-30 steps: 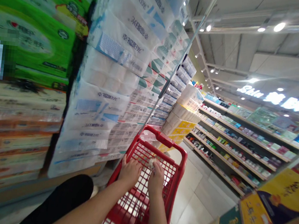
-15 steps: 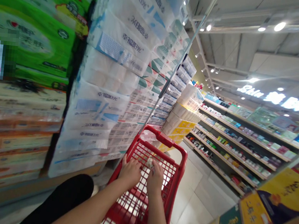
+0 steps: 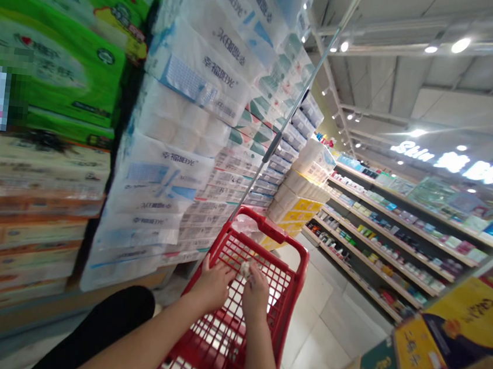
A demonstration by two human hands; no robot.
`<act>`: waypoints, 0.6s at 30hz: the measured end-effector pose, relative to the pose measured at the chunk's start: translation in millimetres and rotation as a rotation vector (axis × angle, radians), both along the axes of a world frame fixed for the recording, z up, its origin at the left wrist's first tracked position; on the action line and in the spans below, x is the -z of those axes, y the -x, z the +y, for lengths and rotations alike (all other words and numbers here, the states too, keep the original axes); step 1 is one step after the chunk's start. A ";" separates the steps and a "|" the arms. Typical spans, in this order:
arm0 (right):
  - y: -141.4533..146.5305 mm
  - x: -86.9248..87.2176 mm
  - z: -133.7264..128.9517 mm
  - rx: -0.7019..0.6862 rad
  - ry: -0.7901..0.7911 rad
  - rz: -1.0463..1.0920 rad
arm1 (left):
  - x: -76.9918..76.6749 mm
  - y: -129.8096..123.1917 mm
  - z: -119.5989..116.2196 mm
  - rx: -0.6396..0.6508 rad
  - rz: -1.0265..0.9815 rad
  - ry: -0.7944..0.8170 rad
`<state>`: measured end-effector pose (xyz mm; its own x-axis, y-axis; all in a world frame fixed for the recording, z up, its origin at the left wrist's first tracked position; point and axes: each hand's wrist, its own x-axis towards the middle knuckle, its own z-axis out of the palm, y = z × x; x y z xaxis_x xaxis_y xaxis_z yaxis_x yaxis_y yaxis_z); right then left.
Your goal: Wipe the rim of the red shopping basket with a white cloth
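Over the red plastic shopping basket (image 3: pixel 298 272), my two hands are close together. My right hand (image 3: pixel 256 294) has its fingers closed on a small crumpled whitish thing (image 3: pixel 245 268), whose kind I cannot make out. Just left of it, my left hand (image 3: pixel 213 287) is back up, fingers loosely bent, with one finger standing apart at the left. Nothing shows in that hand, though its palm is hidden. The basket's grid floor shows beneath my forearms, and its raised handle is at the far end.
Stacked toilet paper packs (image 3: pixel 168 170) rise close on the left, beside green tissue packs (image 3: pixel 49 52). A thin metal pole (image 3: pixel 272 146) slants up beyond the basket. Shelves of small goods (image 3: pixel 392 223) run along the right, with colourful boxes (image 3: pixel 465 325) nearer.
My left hand has shifted very slightly left, and the crumpled whitish thing has moved a little with the fingers. The basket stays in about the same place.
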<state>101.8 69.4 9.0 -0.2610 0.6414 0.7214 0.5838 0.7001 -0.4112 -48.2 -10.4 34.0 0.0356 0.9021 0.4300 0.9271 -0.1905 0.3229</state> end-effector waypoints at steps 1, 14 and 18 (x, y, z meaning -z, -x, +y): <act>-0.3 0.5 0.4 -0.010 0.001 0.001 | 0.2 0.3 -0.9 0.001 0.021 0.000; 2.8 0.8 -2.5 0.073 -0.052 0.041 | 3.2 -5.2 -7.6 -0.048 0.134 -0.034; 2.0 0.6 -1.9 -0.028 -0.012 -0.028 | 5.2 -7.2 -5.2 -0.085 0.113 -0.088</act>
<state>99.8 67.6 8.4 -0.2993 0.6247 0.7212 0.5752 0.7212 -0.3860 -41.0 -15.6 28.8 0.0128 0.8632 0.5047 0.9705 -0.1323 0.2016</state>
